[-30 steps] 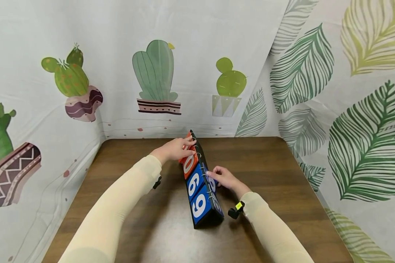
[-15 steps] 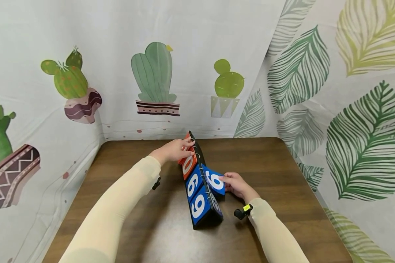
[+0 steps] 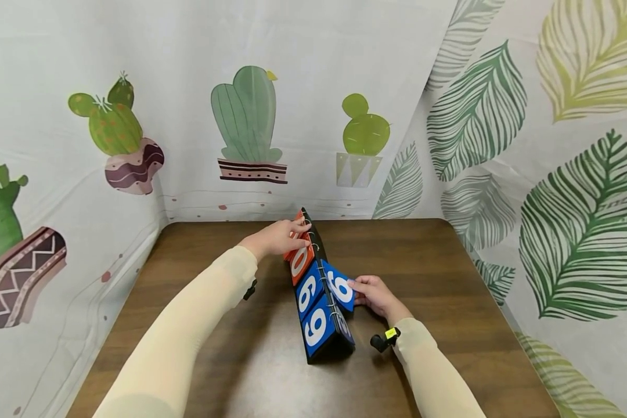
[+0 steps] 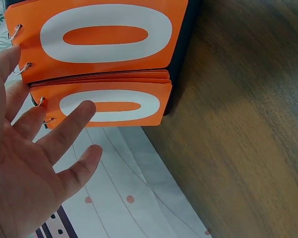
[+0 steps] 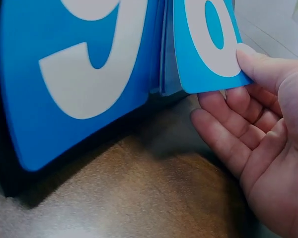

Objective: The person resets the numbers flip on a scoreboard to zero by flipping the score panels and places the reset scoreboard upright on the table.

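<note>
A black tent-shaped flip scoreboard [image 3: 330, 352] stands lengthwise on the table, its number cards hung on metal rings along the ridge. My left hand [image 3: 274, 238] rests on its far part with fingers spread. In the left wrist view, those fingers reach past the rings and over the lower orange card [image 4: 154, 106], beside an upper orange card [image 4: 104, 34]; both read 0. My right hand [image 3: 377, 295] pinches the lower corner of a blue number card [image 5: 213, 29] between thumb and fingers, holding it out from the right face. A larger blue card [image 5: 94, 79] hangs beside it.
The brown wooden table [image 3: 204, 354] has a printed cloth [image 3: 313, 116] hanging behind it and along its sides. A small black device with a yellow label [image 3: 390, 334] is on the right wrist.
My right hand has moved from the ridge outward to the right, swinging the blue card away from the scoreboard's right face. Over the last half second it barely moves. My left hand stays in place.
</note>
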Tool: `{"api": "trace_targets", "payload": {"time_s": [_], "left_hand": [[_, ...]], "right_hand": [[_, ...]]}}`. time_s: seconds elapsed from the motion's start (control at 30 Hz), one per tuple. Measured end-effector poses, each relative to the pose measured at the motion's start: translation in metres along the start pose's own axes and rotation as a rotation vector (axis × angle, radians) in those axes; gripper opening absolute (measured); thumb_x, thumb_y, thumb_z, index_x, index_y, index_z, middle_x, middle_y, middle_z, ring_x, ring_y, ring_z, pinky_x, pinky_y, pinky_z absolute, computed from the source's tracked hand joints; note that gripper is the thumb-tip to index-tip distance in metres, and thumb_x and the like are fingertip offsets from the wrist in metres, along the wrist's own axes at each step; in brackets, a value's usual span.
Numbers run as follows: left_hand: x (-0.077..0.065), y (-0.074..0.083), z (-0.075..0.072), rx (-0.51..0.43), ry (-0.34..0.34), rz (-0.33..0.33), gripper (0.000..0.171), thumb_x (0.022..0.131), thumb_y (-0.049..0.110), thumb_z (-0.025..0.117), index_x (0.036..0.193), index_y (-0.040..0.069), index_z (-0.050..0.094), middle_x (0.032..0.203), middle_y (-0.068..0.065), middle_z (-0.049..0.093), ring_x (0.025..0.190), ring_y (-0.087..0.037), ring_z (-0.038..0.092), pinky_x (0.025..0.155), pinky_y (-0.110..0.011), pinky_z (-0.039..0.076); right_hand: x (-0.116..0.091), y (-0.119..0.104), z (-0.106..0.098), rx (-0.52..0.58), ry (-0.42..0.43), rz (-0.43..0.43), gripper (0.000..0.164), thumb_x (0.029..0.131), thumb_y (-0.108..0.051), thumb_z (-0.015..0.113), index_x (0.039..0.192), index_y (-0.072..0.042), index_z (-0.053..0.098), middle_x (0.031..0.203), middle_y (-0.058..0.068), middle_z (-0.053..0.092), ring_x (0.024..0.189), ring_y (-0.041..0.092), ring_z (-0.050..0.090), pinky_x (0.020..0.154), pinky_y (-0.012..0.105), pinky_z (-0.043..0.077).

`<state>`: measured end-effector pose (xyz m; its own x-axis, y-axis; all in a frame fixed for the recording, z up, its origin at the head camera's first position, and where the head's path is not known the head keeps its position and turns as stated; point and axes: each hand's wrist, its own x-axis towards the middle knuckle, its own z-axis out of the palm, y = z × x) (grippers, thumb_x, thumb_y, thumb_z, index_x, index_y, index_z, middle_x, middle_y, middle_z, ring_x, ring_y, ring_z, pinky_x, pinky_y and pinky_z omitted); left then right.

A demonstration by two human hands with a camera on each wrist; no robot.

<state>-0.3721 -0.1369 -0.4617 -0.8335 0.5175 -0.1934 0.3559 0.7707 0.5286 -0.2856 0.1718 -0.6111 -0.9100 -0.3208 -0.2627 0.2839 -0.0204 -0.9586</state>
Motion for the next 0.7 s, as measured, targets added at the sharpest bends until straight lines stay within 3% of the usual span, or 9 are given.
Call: {"api": "trace_targets", "payload": {"time_s": [0.23, 0.43, 0.6, 0.7], "left_hand": [[0.001, 0.001, 0.000, -0.005, -0.005, -0.008, 0.065, 0.100, 0.049, 0.061, 0.159, 0.030, 0.039, 0.174, 0.002, 0.017, 0.159, -0.034, 0.025, 0.124, -0.052, 0.033], [0.001, 0.000, 0.000, -0.023, -0.005, -0.021, 0.066, 0.100, 0.050, 0.062, 0.158, 0.031, 0.040, 0.174, 0.004, 0.018, 0.159, -0.035, 0.025, 0.121, -0.052, 0.038], [0.001, 0.000, 0.000, -0.031, -0.009, -0.015, 0.066, 0.100, 0.049, 0.063, 0.159, 0.030, 0.040, 0.174, 0.003, 0.018, 0.158, -0.036, 0.025, 0.120, -0.051, 0.040], [0.001, -0.001, 0.000, -0.028, -0.011, -0.010, 0.066, 0.100, 0.049, 0.062, 0.159, 0.030, 0.039, 0.174, 0.003, 0.018, 0.158, -0.036, 0.025, 0.121, -0.052, 0.039]], "right_hand": [[-0.002, -0.001, 0.002, 0.070, 0.059, 0.002, 0.023, 0.105, -0.020, 0.060, 0.082, -0.018, 0.066, 0.074, -0.006, 0.067, 0.064, 0.007, 0.063, 0.063, 0.024, 0.058], [-0.013, -0.007, -0.002, 0.291, 0.087, 0.066, 0.015, 0.107, -0.017, 0.055, 0.093, -0.020, 0.062, 0.075, -0.005, 0.070, 0.059, 0.009, 0.066, 0.054, 0.024, 0.055], [-0.035, -0.022, -0.008, 0.462, 0.033, 0.073, 0.016, 0.107, -0.012, 0.049, 0.107, -0.021, 0.062, 0.077, -0.001, 0.074, 0.058, 0.012, 0.069, 0.054, 0.024, 0.055], [-0.048, -0.034, -0.011, 0.550, -0.071, 0.019, 0.026, 0.109, -0.009, 0.041, 0.113, -0.019, 0.065, 0.085, 0.004, 0.078, 0.068, 0.016, 0.076, 0.062, 0.025, 0.060]]}}
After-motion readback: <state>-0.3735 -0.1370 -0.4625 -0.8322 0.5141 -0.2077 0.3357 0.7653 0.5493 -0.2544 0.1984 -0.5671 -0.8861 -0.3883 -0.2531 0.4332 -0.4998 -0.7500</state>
